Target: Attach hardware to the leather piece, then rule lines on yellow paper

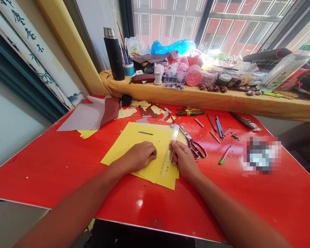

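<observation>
The right hand [183, 158] pinches a flat, clear ruler [166, 156]; the left hand [143, 155] curls, on what I can't tell, both over smooth yellow sheets [126, 139], loop-handled scissors [188, 136] close by on glossy red tabletop [54, 165]

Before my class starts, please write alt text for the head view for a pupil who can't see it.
A person's right hand holds a clear ruler over yellow sheets on a red table; the left hand is over them too. Scissors lie just beyond the right hand.
</observation>
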A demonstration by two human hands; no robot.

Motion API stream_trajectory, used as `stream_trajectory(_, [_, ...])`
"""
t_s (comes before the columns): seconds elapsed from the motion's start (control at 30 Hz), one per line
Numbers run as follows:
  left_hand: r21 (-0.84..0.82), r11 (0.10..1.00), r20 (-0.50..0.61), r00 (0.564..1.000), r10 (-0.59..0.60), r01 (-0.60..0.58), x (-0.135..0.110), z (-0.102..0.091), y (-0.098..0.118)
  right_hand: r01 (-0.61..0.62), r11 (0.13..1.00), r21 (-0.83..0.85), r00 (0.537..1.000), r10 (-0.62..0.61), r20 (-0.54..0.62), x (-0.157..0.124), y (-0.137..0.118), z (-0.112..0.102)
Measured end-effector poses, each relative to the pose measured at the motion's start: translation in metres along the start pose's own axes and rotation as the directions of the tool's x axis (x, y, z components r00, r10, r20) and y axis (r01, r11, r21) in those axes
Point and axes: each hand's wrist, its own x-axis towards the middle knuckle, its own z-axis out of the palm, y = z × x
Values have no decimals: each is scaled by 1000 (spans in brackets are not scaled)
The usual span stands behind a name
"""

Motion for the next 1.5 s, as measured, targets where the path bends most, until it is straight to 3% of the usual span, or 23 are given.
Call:
stream_trajectory(0.17, [-53, 998, 11, 999, 38, -37, -4, -8, 3, -15, 998, 54, 1000, 16, -19, 1, -2, 1])
stream_trajectory(0.27, [-269, 961, 86, 992, 92, -66, -10, -14, 19, -60, 984, 169, 995, 73, -71, 5, -5, 1])
stream_trajectory(0.37, [-553, 830, 258, 930, 261, -80, -17, -16, 38, -82, 959, 273, 986, 118, -119, 8, -7, -1])
stream_trajectory(0.43, [-609, 788, 303, 892, 337, -91, -18, -15, 43, -83, 953, 292, 986, 121, -116, 9, -7, -2])
stream_trajectory(0.47, [-586, 803, 267, 910, 317, -108, -18, -16, 42, -82, 953, 293, 987, 117, -106, 10, -6, -3])
stream_trajectory(0.53, [-445, 890, 94, 983, 158, -101, -15, -16, 32, -83, 955, 286, 991, 110, -81, 10, -5, -4])
stream_trajectory(0.6, [-273, 962, -83, 996, -35, 11, -12, -17, 18, -92, 957, 277, 992, 113, -61, 10, -4, -4])
stream_trajectory(0.63, [-202, 977, -118, 989, -86, 61, -10, -16, 11, -97, 957, 273, 992, 116, -54, 10, -3, -4])
stream_trajectory(0.83, [2, 999, -44, 998, -54, 54, -5, -5, 3, -95, 962, 256, 993, 111, -48, 9, -4, -4])
stream_trajectory(1.2, [105, 994, -5, 999, -37, 38, 1, 5, 8, -90, 977, 195, 995, 98, -31, 6, -7, -3])
stream_trajectory(1.37, [84, 996, -7, 1000, -3, 3, 2, 8, 7, -93, 978, 189, 994, 101, -34, 5, -8, -2])
stream_trajectory(1.5, [-43, 999, 0, 1000, 20, -20, 1, -3, 5, -94, 969, 227, 994, 105, -37, 7, -6, -4])
